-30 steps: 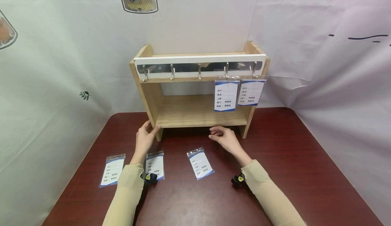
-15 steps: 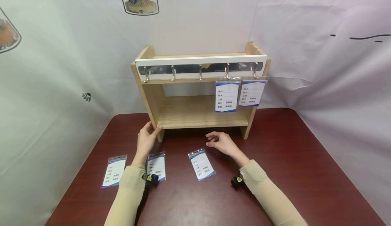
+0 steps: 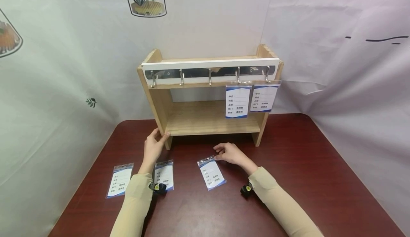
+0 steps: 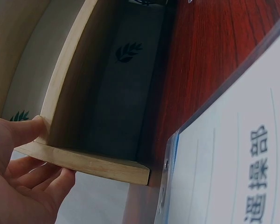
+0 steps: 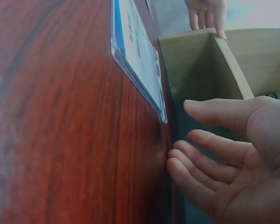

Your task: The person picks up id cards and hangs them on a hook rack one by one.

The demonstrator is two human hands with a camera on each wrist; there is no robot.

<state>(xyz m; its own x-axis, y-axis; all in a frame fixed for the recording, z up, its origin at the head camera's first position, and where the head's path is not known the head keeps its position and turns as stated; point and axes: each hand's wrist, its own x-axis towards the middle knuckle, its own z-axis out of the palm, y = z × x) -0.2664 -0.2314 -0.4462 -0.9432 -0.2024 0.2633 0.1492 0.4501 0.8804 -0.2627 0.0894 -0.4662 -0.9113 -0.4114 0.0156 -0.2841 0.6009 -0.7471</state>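
Observation:
A small wooden shelf (image 3: pixel 208 117) stands at the back of the table, with a row of metal hooks on a white rail (image 3: pixel 192 81) across its front. My left hand (image 3: pixel 153 146) grips its lower left side panel, thumb on the front and fingers around the outside; the left wrist view shows this hold (image 4: pixel 30 172). In the middle of the table lies a clear-sleeved name badge (image 3: pixel 212 174). My right hand (image 3: pixel 232 154) hovers at the badge's top edge, fingers relaxed and apart. The right wrist view shows nothing between thumb and fingers, with the badge (image 5: pixel 140 60) beyond them.
Two badges hang at the right hooks, a left one (image 3: pixel 237 101) and a right one (image 3: pixel 264 98). Two more lie at the table's left, an outer badge (image 3: pixel 120 180) and an inner badge (image 3: pixel 164 174) partly behind my left forearm. White cloth (image 3: pixel 80 52) surrounds the dark red table (image 3: pixel 304 180).
My right hand has come down and leftward from below the shelf's front edge to the middle badge's top edge. My left hand keeps its hold on the shelf.

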